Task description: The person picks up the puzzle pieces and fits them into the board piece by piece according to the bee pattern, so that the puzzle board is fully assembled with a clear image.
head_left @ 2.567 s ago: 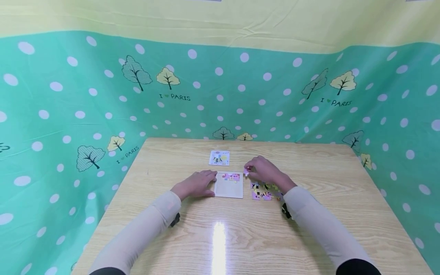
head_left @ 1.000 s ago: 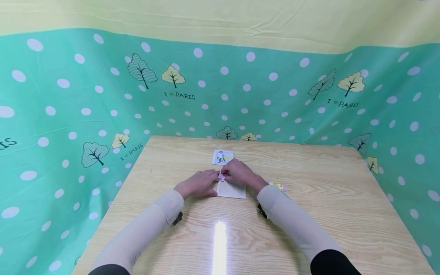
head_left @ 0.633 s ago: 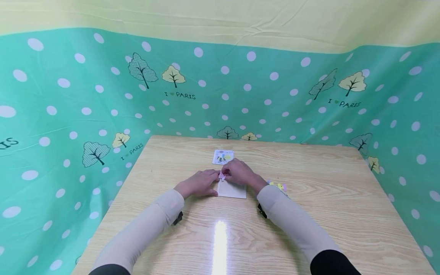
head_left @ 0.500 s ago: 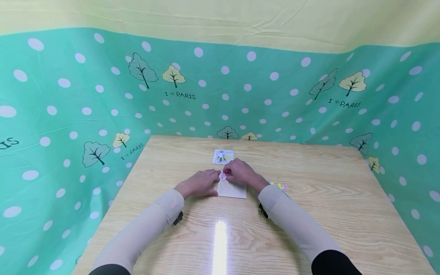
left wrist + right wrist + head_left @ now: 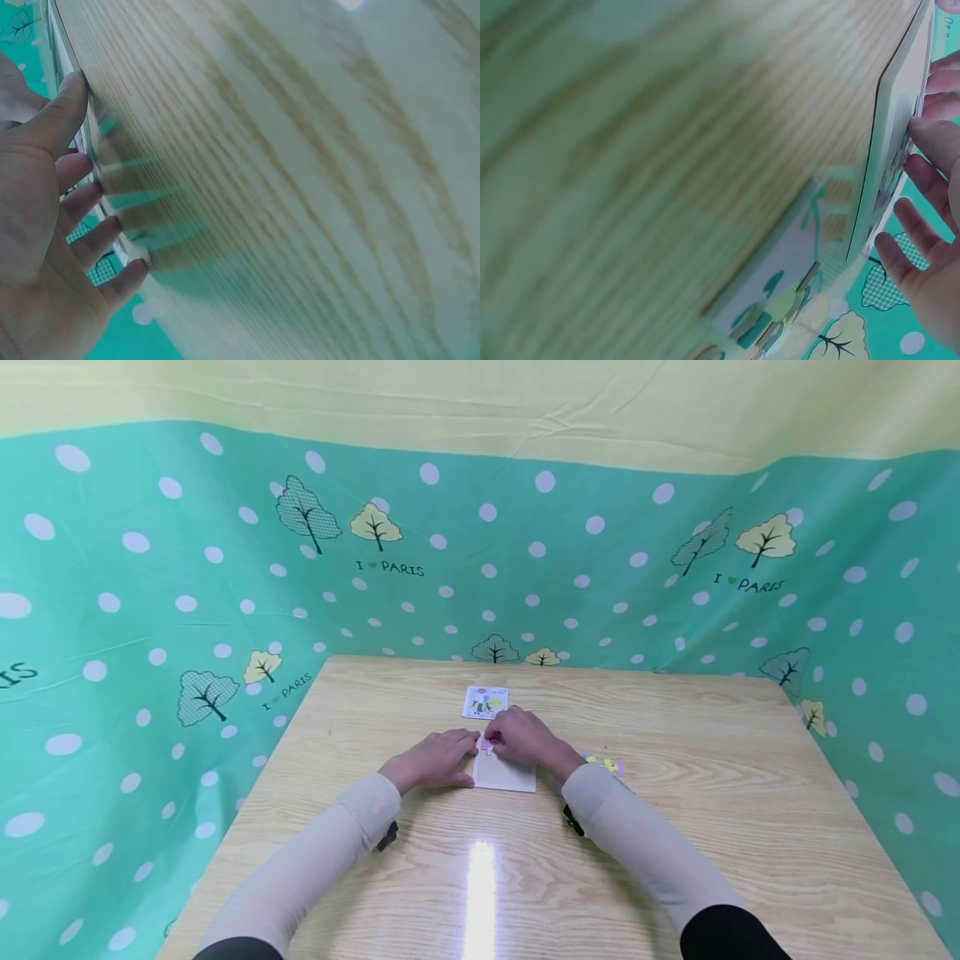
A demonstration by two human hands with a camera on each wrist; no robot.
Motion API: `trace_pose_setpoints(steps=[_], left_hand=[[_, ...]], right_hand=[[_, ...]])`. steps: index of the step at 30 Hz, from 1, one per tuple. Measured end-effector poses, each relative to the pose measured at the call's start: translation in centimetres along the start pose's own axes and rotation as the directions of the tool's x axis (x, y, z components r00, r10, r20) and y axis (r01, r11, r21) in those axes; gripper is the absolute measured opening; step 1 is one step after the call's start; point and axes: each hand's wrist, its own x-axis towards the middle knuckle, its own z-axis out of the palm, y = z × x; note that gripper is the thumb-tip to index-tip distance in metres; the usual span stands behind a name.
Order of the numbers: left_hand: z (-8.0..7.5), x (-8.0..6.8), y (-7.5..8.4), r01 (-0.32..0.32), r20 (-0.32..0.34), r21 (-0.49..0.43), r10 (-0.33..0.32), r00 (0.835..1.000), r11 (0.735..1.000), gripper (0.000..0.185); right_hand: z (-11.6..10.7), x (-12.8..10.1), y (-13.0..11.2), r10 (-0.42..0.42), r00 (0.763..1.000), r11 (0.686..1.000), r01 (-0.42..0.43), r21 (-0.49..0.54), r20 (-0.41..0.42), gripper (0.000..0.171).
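The puzzle tray (image 5: 504,774) lies at the middle of the desk (image 5: 675,860). The left hand (image 5: 435,760) rests at its 9 o'clock edge, fingers fairly straight against the rim. The right hand (image 5: 525,737) pinches a pink puzzle piece (image 5: 487,744) over the tray's 11 o'clock corner. If that piece comes down skewed, it could jam on the rim or nudge the tray toward the picture card (image 5: 485,702) at 12 o'clock. The right sleeve (image 5: 622,835) could also scatter the loose pieces (image 5: 606,764) at 3 o'clock.
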Motion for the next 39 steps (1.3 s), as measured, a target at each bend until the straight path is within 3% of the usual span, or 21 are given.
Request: trace_pose_setpoints(steps=[9,24,31,39], left_hand=[[0.1,0.1,-0.1,-0.006,-0.005,0.010,0.006,1.000,1.000,0.068],[0.0,0.1,-0.3,-0.003,0.000,0.014,0.003,1.000,1.000,0.068],[0.2,0.1,-0.2,-0.006,0.000,0.014,0.006,1.000,1.000,0.068],[0.3,0.3,-0.3,0.002,0.011,0.008,-0.002,1.000,1.000,0.066]], right_hand=[[0.1,-0.1,0.0,-0.033,0.999,0.998,0.033,-0.051,-0.005,0.022],[-0.3,-0.4,-0.6,-0.029,0.999,0.999,0.030,-0.030,0.031,0.023],[-0.7,-0.9,-0.3,-0.060,0.998,0.997,0.060,0.054,-0.009,0.023],[-2.3,-2.0,0.5,0.002,1.000,0.993,0.000,0.117,-0.021,0.029]])
